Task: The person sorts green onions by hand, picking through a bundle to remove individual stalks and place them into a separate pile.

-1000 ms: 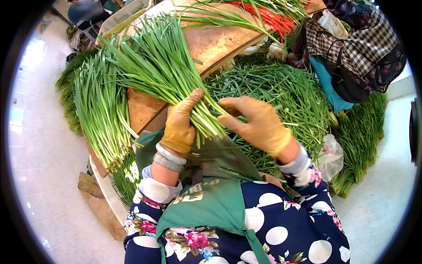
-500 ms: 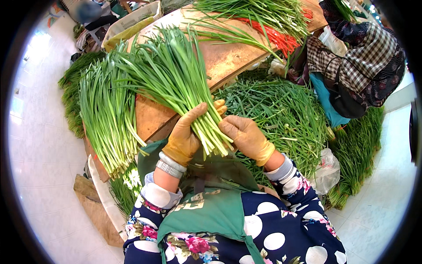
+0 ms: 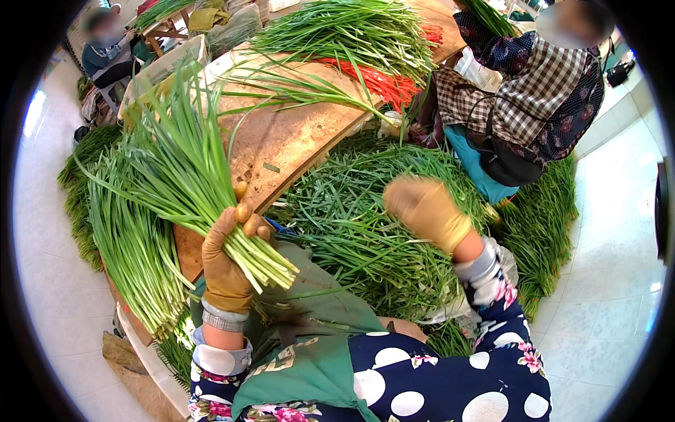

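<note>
My left hand [image 3: 226, 273], in a tan rubber glove, is closed round the lower stems of a bunch of garlic chives [image 3: 184, 165]. Its leaves fan up and left, and the pale cut ends point down right over my green apron [image 3: 309, 376]. My right hand [image 3: 429, 214], gloved alike, is apart from the bunch, above a heap of loose chive leaves [image 3: 373, 232]. Motion smears its fingers, so I cannot make out their pose or anything in them. Left of my left hand, another pile of chives [image 3: 133, 246] lies along the table edge.
The wooden table [image 3: 281, 148] carries a big heap of chives [image 3: 351, 35], red ties [image 3: 380, 84] and a few stray stalks. A co-worker [image 3: 541, 91] in checked cloth is at the right. Beyond the table stand a pale crate [image 3: 165, 67] and another person [image 3: 105, 53].
My right hand has come off the bunch's stems and swung right. My left hand keeps the chives and has shifted left and slightly down in view. The whole view has turned somewhat to the right.
</note>
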`<state>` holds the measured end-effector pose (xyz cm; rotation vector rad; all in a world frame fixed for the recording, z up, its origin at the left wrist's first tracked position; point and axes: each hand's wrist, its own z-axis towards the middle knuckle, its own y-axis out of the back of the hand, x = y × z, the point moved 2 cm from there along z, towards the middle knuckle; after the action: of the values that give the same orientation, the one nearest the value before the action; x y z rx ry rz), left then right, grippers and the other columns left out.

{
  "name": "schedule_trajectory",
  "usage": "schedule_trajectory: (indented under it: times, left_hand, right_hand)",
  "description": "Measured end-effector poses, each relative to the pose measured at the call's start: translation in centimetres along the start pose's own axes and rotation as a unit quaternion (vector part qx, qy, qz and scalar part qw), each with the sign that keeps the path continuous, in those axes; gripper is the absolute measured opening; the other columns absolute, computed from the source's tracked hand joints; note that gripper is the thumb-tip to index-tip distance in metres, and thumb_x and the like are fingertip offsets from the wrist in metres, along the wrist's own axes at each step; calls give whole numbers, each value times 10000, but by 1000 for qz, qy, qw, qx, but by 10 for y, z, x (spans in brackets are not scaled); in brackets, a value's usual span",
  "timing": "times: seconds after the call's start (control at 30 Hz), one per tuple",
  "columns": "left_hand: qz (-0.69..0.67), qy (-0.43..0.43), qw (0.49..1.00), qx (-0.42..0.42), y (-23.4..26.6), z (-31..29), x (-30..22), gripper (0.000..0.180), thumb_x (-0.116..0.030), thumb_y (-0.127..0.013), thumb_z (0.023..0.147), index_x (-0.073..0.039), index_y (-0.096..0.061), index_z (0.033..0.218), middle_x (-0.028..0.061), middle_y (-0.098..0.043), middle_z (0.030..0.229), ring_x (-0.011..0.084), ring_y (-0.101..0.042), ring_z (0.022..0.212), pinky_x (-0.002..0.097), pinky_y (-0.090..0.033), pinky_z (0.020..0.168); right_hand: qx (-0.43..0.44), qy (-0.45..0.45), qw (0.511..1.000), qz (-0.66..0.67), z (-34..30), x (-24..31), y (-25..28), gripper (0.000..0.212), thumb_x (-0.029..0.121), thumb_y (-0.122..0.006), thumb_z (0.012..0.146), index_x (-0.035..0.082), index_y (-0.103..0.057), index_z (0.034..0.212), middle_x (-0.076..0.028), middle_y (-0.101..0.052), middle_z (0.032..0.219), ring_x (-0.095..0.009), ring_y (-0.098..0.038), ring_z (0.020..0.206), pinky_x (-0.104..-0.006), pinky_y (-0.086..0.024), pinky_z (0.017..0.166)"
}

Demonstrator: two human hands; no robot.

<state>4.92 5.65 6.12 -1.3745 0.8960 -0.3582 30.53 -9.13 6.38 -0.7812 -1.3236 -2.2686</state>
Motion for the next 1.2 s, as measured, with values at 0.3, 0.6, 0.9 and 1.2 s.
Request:
schedule_trajectory:
  times: [0.3, 0.6, 0.9, 1.2]
  left_hand:
    - [1, 23, 998, -53, 9, -2, 6, 361, -66, -575, 905, 30, -481, 1240, 72, -620, 943, 171, -587, 772, 353, -540, 783]
    - [139, 30, 974, -175, 4, -1, 30, 251, -90, -646, 868, 8, -585, 1092, 96, -651, 967, 174, -637, 787, 295, -542, 703]
    - [154, 25, 974, -162, 22, 2, 39, 118, -82, -601, 903, 10, -602, 976, 86, -654, 840, 174, -658, 755, 281, -580, 642]
    - [182, 2, 963, -196, 24, -4, 41, 147, -45, -638, 865, 18, -622, 997, 77, -659, 898, 160, -648, 797, 266, -555, 711]
  right_hand:
    - [-24, -151, 978, -144, 136, -94, -16, 383, 416, -585, 876, 38, -648, 851, -130, -658, 780, -298, -624, 713, -390, -477, 645]
    - [-142, 142, 977, -74, 32, 49, -65, 180, 153, -693, 788, 67, -638, 937, -78, -590, 730, -261, -574, 641, -375, -442, 552]
    - [-141, 160, 977, -15, -13, 74, -82, 180, 88, -674, 798, 62, -642, 973, -74, -608, 763, -230, -590, 644, -335, -459, 564]
    - [-3, -244, 908, 341, -32, 47, -22, 211, 185, -505, 955, 26, -607, 861, -50, -636, 808, -91, -546, 645, -233, -463, 593]
